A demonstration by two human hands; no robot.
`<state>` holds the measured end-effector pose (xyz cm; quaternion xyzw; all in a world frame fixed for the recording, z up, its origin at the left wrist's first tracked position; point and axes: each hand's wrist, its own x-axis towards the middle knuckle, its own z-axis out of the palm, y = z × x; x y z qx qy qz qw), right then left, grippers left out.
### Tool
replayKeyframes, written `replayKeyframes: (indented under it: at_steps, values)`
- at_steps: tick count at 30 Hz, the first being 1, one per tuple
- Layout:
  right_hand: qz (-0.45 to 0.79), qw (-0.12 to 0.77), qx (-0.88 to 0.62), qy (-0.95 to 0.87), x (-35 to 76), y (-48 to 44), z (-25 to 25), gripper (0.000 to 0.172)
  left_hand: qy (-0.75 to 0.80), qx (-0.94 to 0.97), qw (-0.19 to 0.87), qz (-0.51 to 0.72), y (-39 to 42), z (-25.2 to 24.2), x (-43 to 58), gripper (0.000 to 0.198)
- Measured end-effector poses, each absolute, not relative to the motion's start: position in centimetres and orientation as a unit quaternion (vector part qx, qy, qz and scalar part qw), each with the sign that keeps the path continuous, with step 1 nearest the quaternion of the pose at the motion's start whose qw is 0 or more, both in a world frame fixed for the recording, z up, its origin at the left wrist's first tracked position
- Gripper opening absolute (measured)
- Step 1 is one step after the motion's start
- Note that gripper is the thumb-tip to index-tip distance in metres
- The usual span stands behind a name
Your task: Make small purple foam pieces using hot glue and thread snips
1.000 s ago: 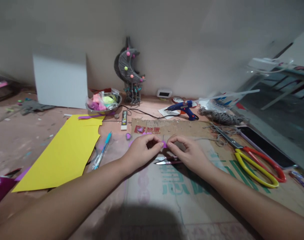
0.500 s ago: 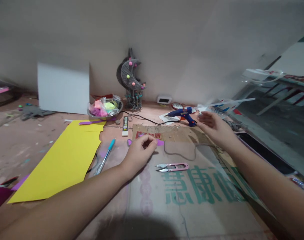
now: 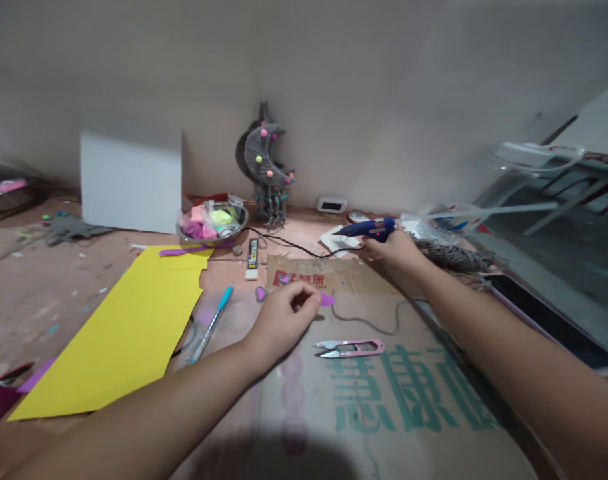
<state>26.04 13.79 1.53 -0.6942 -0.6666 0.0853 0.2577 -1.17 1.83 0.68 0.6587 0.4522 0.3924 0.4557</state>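
Observation:
My left hand [image 3: 284, 317] is closed in a pinch over the cardboard. At its fingertips a small purple piece [image 3: 327, 299] sticks out, and a thin grey cord [image 3: 367, 327] trails from beside it to the right. My right hand [image 3: 397, 250] is wrapped round the handle of a blue hot glue gun [image 3: 367, 230], whose nozzle points left above a white paper scrap [image 3: 338, 241]. Just beyond the left hand lie two small purple shapes edged in grey, one of them a purple heart-like shape [image 3: 261, 293]. Pink thread snips [image 3: 349, 348] rest below the hands, blades to the left.
Yellow paper [image 3: 119, 327] and a blue pen [image 3: 211, 323] lie left. Behind are a metal bowl [image 3: 229, 230] of coloured clay, a grey moon ornament [image 3: 264, 160] and a white board [image 3: 131, 177]. At right are a grey yarn bundle [image 3: 454, 255] and a phone [image 3: 549, 320].
My right hand has closed round the glue gun's handle, which it was only beside before. The left hand keeps its pinch near the purple piece. The view has shifted slightly.

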Motion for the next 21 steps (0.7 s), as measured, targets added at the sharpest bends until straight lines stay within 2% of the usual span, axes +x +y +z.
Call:
replayKeyframes:
  at_steps: [5, 9, 17, 21]
  values:
    - [0.111, 0.269, -0.684, -0.669, 25.1, 12.4, 3.2, 0.04, 0.448, 0.664, 0.454, 0.391, 1.9, 0.7, -1.2, 0.018]
    - [0.147, 0.267, -0.656, -0.691, 23.7, 12.5, 4.0, 0.041, 0.445, 0.662, 0.457, 0.393, 1.8, 0.8, -1.2, 0.017]
    - [0.162, 0.294, -0.67, -0.662, 19.8, 13.8, 2.8, 0.029, 0.441, 0.661, 0.458, 0.399, 1.8, 0.7, -1.1, 0.017]
    - [0.163, 0.32, -0.677, -0.643, 18.9, 13.6, 2.4, 0.032, 0.44, 0.666, 0.457, 0.392, 1.9, 0.7, -1.2, 0.016]
